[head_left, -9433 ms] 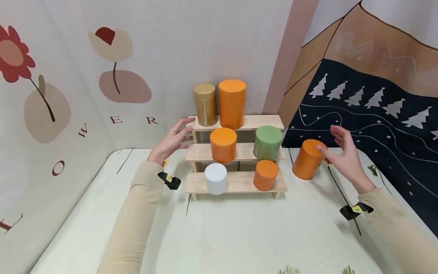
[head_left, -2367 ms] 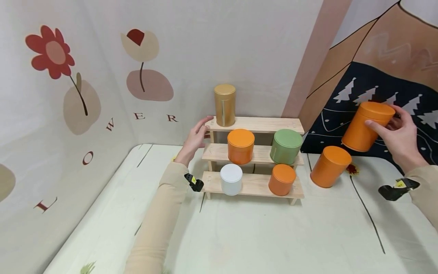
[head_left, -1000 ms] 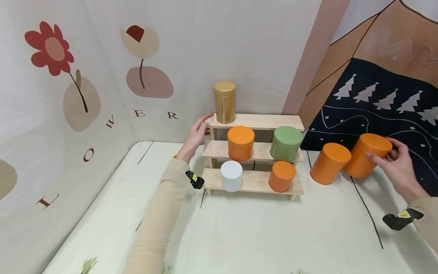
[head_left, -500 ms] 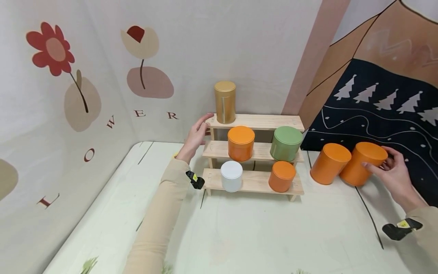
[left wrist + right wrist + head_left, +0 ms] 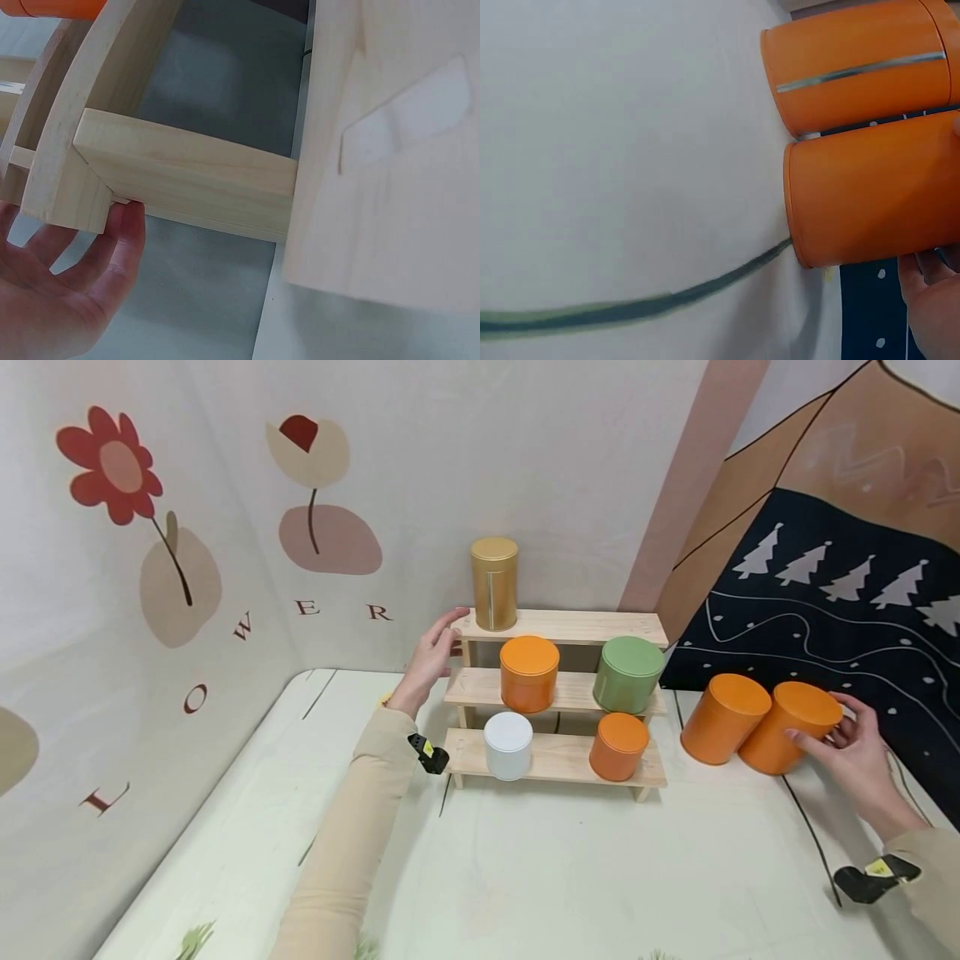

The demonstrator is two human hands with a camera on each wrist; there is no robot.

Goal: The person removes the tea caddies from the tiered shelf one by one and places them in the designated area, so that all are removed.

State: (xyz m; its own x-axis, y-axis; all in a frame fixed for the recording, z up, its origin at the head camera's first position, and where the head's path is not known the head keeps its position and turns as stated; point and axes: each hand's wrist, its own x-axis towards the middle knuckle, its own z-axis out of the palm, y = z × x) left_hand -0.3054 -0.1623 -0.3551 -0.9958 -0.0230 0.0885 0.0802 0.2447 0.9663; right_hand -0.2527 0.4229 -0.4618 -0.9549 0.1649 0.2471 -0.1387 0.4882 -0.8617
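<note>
My right hand [image 5: 855, 756] holds a large orange canister [image 5: 791, 727] standing on the table, thumb on the near side and fingers behind. In the right wrist view this canister [image 5: 870, 195] sits close beside a second orange canister [image 5: 855, 67] with a silvery stripe. My left hand [image 5: 427, 664] touches the left end of a three-step wooden stand [image 5: 577, 625]; the left wrist view shows its fingers [image 5: 127, 240] against the frame. A gold canister [image 5: 495, 585] is on the top step, an orange tin [image 5: 529, 675] and green tin [image 5: 628, 675] on the middle one.
On the bottom step stand a white tin [image 5: 508, 746] at left and a small orange tin [image 5: 618, 747] at right. A printed cloth [image 5: 450, 468] hangs behind the stand. Dark cloth with white trees [image 5: 810, 627] rises behind the two canisters. A pale cover [image 5: 525, 868] lies over the table.
The large orange canister has left the top step in my right hand, come down on the table at right, then shifted left and nearer against the other canister. My left hand stays at the stand.
</note>
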